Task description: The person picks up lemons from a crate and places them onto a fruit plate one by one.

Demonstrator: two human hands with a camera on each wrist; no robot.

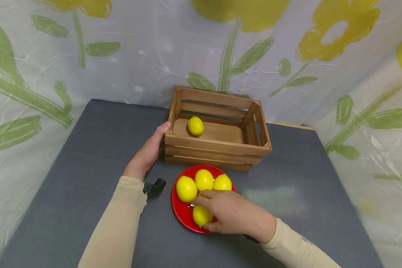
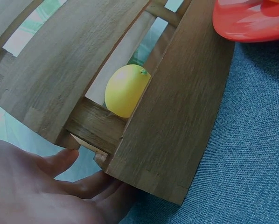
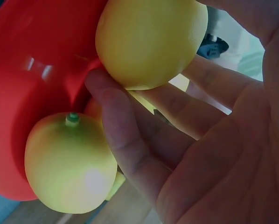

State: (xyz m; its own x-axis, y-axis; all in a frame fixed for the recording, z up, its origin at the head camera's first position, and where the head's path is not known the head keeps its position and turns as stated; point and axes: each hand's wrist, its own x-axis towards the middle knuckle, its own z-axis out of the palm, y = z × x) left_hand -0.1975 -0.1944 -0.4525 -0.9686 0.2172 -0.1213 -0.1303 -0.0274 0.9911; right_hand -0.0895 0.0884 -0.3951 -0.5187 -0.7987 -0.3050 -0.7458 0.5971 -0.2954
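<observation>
My right hand (image 1: 231, 210) reaches over a red plate (image 1: 179, 210), its thumb and fingers round the nearest lemon (image 1: 202, 215). That lemon (image 3: 151, 42) lies between thumb and fingers in the right wrist view. Beyond it on the plate are more lemons: one at the left (image 1: 186, 189), one at the back (image 1: 204, 180) and one at the right (image 1: 222, 182), partly behind my hand. A slatted wooden crate (image 1: 217, 150) stands behind the plate with a single lemon (image 1: 195, 125) inside. Against the crate's left end rests my left hand (image 1: 149, 150), fingers extended; some fingertips are hidden in the left wrist view.
The dark grey tabletop (image 1: 97, 160) extends on both sides of the crate. A whitish curtain (image 1: 147, 48) with printed yellow flowers hangs behind and beside the table, close to the crate's back. A black strap (image 1: 155, 186) sticks out from my left wrist.
</observation>
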